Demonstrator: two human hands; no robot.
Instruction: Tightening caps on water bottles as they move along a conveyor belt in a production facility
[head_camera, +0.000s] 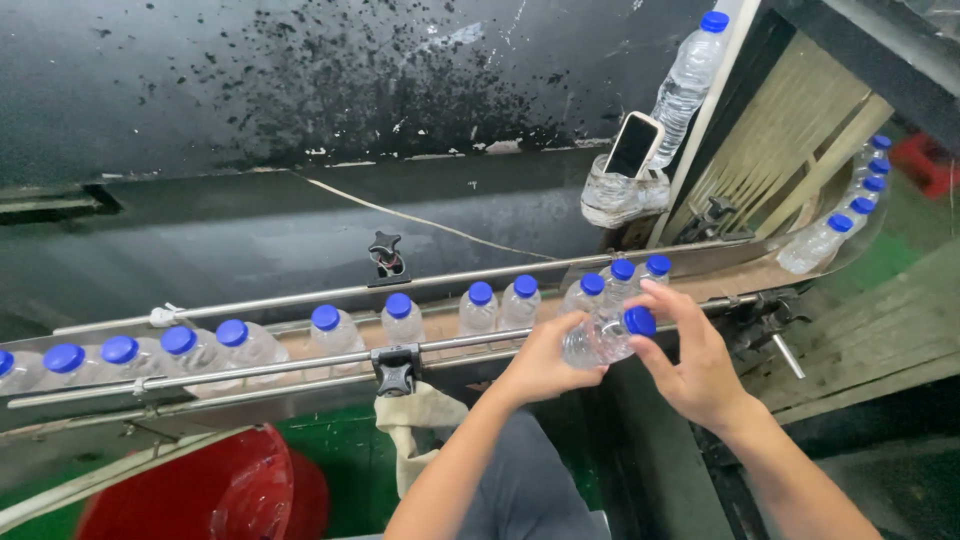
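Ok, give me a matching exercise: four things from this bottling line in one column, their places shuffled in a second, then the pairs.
1. tilted bottle
2. phone
3. cloth
4. red bin

a. bottom left, below the line
b. hanging under the rail clamp
c. between left hand and right hand
d. standing in a cut-off clear container

Pairs: 1-c, 2-d, 3-b, 4-a

The scene is lit softly from above. Small glints are seen on the bottles (400, 322). Edges are bent and slightly blurred.
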